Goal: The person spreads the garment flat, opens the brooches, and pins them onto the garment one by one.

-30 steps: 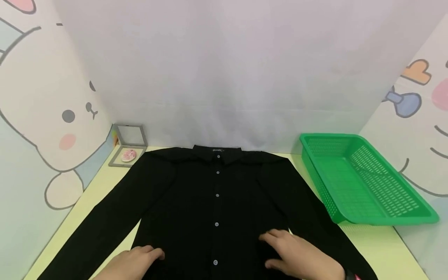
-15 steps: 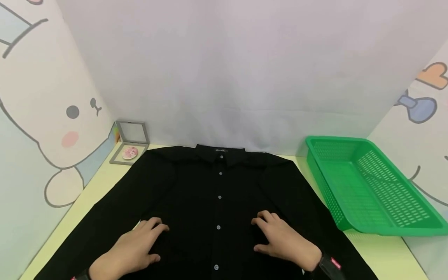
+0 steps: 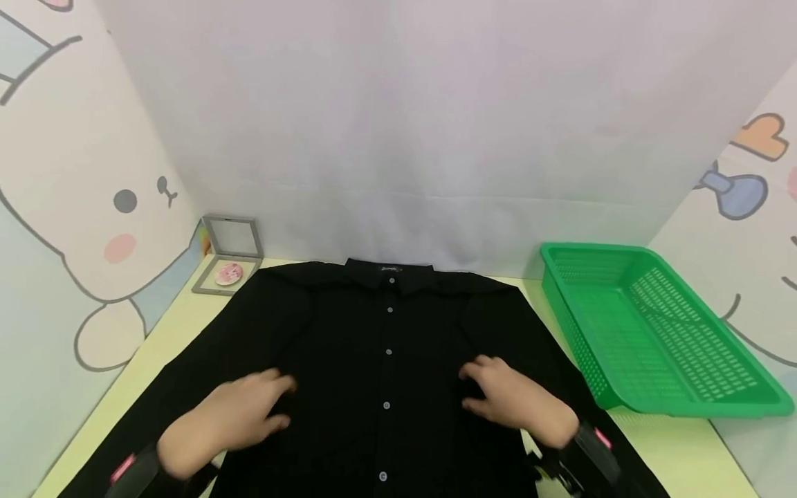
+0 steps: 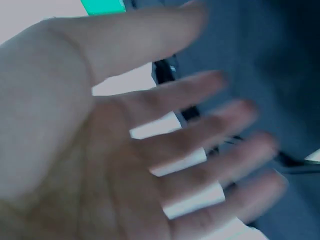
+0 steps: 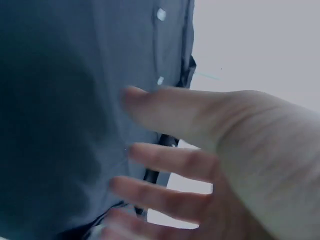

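— Both hands have moved a bit farther up toward the collar (image 3: 405, 278) since half a second ago. Shirt (image 3: 349, 339) itself hasn't budged.

— Ok, and what are they holding?

— Nada. Left hand (image 3: 236, 411) is loose, fingers spread, palm down over one side of the shirt front. Right hand (image 3: 510, 395) is the same deal on the other side, fingers slightly bent. Can't tell if either one's actually touching cloth, and they're kinda blurry. Dark straps (image 3: 591, 460) on both wrists, btw.

— So where's the shirt exactly?

— Right under them, black, front up on the yellow table (image 3: 691, 449), with the sleeves angled out to either side. Pale buttons (image 3: 389, 352) run down the middle, between the hands.

— Anything else around?

— Green basket (image 3: 569, 332) just beside the right-hand sleeve. Back left, near the shoulder, a grey case (image 3: 239, 257) with its lid up and a pink disc (image 3: 228, 274) in it. Behind all that, a whitish backdrop (image 3: 398, 138), plus cartoon panels (image 3: 81, 180) left and right.
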Tool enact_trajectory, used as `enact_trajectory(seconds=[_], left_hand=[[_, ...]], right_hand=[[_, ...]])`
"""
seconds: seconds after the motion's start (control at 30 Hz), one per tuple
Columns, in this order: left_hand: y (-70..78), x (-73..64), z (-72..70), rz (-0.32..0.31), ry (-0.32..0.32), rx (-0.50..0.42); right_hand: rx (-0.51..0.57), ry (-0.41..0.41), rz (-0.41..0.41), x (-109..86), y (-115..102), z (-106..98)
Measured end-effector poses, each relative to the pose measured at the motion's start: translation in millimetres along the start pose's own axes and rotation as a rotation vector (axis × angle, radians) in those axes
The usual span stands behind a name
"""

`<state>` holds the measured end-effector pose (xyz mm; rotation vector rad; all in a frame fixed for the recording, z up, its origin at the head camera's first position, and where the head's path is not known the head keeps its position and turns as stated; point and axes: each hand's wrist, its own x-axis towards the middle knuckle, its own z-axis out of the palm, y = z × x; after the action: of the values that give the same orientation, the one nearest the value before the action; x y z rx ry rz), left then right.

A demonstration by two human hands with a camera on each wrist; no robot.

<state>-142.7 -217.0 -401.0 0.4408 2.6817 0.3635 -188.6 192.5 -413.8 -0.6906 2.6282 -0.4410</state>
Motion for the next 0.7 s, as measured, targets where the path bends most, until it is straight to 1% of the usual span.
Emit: enact_trajectory(seconds=[0.07,0.17,0.2,0.23,0.27,0.33,0.4,0.43,0.5,0.57,0.63,0.7], left_hand=[[10.1,19.1,-13.9,0.087,0.059,0.045],[20.1,54.8,-29.6,0.197,0.134,0.122],[21.5,67.7,-32.9,0.219,0.152,0.142],[21.5,81.6,-34.5,0.230,0.153,0.149],[20.5,95.2,-34.8,0.227,0.150,0.155],[15.8,118.7,-33.5,0.187,0.135,0.171],[6.9,136.0,-29.3,0.106,0.101,0.175],[1.8,141.8,-27.2,0.063,0.081,0.173],[-8.2,147.7,-24.5,-0.013,0.048,0.166],[-16.8,150.2,-23.0,-0.059,0.036,0.149],[-20.9,150.4,-24.9,-0.075,0.038,0.147],[-21.8,150.9,-27.8,-0.074,0.035,0.152]], right_hand=[[-0.019,0.041,-0.064,20.9,0.7,-8.2],[-0.024,0.076,-0.100,55.8,3.4,-16.7],[-0.027,0.080,-0.102,67.6,4.8,-18.5],[-0.027,0.083,-0.094,78.6,5.9,-18.4],[-0.028,0.084,-0.083,89.0,7.3,-18.2],[-0.043,0.076,-0.050,106.1,10.7,-16.5],[-0.061,0.066,-0.016,117.1,14.0,-14.8],[-0.065,0.058,0.004,120.4,15.6,-14.1],[-0.075,0.045,0.047,123.1,18.8,-13.8],[-0.084,0.055,0.091,122.8,21.8,-15.0],[-0.096,0.072,0.121,121.6,24.5,-17.0],[-0.105,0.081,0.130,120.4,26.4,-19.3]])
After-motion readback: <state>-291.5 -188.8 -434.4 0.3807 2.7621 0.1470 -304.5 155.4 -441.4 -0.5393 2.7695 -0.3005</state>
